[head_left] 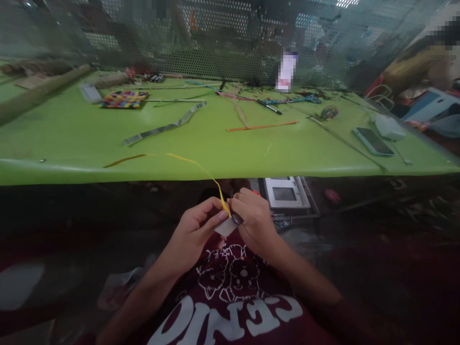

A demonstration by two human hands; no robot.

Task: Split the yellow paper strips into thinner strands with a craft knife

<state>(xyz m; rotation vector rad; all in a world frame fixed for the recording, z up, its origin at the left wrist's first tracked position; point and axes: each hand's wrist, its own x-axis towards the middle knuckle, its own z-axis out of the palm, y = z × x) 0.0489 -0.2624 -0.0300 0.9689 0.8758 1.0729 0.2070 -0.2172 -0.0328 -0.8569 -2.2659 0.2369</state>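
Both hands meet below the near edge of the green surface (72,139), over the person's maroon shirt (230,306). The left hand (196,227) has thumb and forefinger pressed together on the end of a yellow strip (201,168), with a small pale piece (225,227) just under that grip. The right hand (253,215) touches the same spot from the other side, its fingers curled and closed on the strip's end and on a small dark bit that is too small to identify. From the grip the yellow strip rises up and away to the left and lies along the surface's near edge. Farther beyond the grip lie an orange strip (262,126), a grey strip (165,126) and a multicoloured woven mat (124,99); a phone (373,142) lies far right.
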